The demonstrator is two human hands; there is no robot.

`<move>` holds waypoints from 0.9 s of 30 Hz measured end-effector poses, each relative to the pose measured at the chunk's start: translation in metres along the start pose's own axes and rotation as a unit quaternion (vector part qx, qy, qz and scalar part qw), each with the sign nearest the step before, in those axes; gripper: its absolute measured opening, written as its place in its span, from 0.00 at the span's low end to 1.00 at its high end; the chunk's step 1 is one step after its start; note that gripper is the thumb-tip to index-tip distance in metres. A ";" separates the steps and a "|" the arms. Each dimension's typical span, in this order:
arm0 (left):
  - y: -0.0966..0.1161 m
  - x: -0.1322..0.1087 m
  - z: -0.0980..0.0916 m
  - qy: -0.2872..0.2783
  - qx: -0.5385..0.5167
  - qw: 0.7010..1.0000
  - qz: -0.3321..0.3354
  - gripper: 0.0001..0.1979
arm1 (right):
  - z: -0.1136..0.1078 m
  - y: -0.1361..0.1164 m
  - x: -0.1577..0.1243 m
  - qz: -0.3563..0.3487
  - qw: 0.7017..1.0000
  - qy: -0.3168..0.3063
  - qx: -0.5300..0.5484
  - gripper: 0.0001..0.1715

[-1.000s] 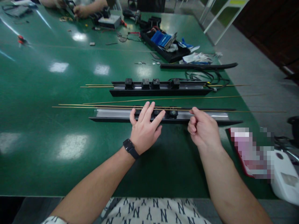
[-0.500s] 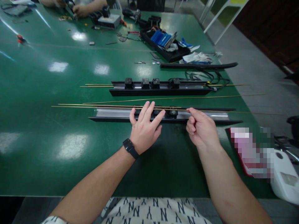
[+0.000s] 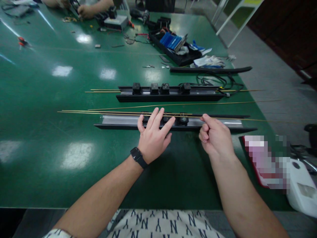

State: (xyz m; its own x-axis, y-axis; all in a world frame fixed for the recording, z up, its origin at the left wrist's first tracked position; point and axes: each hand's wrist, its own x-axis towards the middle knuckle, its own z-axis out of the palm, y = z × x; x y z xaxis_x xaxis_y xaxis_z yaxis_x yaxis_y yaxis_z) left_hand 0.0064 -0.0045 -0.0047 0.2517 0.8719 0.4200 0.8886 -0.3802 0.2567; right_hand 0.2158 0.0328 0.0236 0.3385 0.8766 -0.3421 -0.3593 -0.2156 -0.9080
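A: Big green worktop [image 3: 37,178], near channel [image 3: 121,119] lying across it, and closer in?

B: Left hand [image 3: 155,142] spread wide over the channel; right hand [image 3: 219,135] pinching a rod [image 3: 257,119] (wispy thing!) along the channel's far edge.

A: And the danger?

B: Its end overhangs rightward, so a slack pinch could, I reckon, let it roll or bend; a stray knock might nudge the blocks [image 3: 183,119] under the left hand.

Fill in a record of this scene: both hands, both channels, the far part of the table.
Left hand: spread over dark blocks in the nearer channel
Right hand: pinching a thin brass-coloured rod
Nearer channel: black, silvery inside
Farther channel: black, holding four black blocks
Far part: black tray with blue items; another person's hand
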 end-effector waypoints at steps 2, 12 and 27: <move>0.000 0.000 0.000 0.001 0.001 1.000 0.000 0.26 | 0.000 0.000 0.001 -0.001 1.000 0.007 0.001 0.13; 0.000 0.000 -0.001 -0.001 0.002 1.000 0.000 0.26 | 0.000 -0.001 0.000 0.001 1.000 -0.002 -0.011 0.10; 0.000 0.000 0.000 0.004 0.005 1.000 0.004 0.27 | 0.002 0.000 -0.003 0.017 0.999 -0.033 0.004 0.10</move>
State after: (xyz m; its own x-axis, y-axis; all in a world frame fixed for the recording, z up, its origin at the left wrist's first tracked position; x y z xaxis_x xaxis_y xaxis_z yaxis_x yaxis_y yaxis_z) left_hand 0.0061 -0.0045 -0.0051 0.2559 0.8659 0.4299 0.8900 -0.3845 0.2449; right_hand 0.2133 0.0311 0.0253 0.2691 0.8952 -0.3552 -0.3759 -0.2419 -0.8945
